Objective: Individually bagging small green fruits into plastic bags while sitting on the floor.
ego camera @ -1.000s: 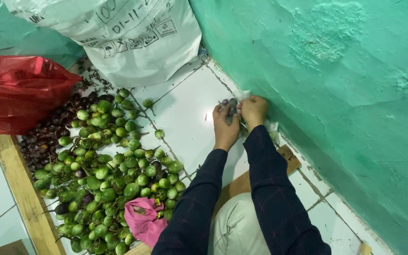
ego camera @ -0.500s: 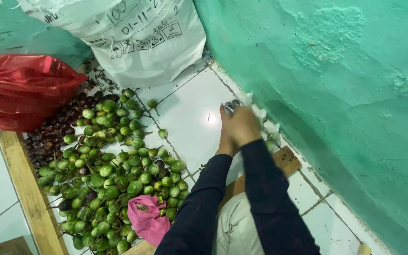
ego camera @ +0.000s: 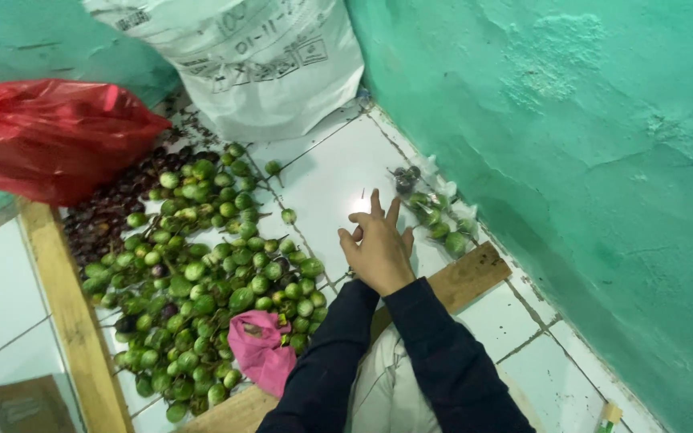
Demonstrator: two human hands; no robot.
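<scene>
- Hands first: we see our right hand (ego camera: pixel 378 244) over the white tiled floor (ego camera: pixel 326 172) with its fingers spread and nothing pinched in them; the palm faces down.
- Our left hand (ego camera: pixel 353 237) lies mostly hidden beneath the right one, only a finger or two showing at its left edge, so we cannot tell whether it is spread or closed.
- Just beyond our fingertips, a small row of round green fruits with dark stems (ego camera: pixel 435 215) lies against the foot of the rough teal-painted wall (ego camera: pixel 571 160); we judge the wall keeps them from rolling and holds them apart from the rest.
- Left of us, well apart from that row, spreads the large heap of round green fruits (ego camera: pixel 202 281), hemmed in by a pale wooden plank (ego camera: pixel 70 321), which likely acts as a border.
- Dark purple-brown fruits (ego camera: pixel 110 216) are grouped at the heap's far edge, near a crumpled red plastic bag (ego camera: pixel 50 136).
- A crumpled pink cloth (ego camera: pixel 260 349) rests at the heap's near edge, beside our dark sleeve.
- A bulging white woven sack (ego camera: pixel 258 56) stands in the corner against the wall.
</scene>
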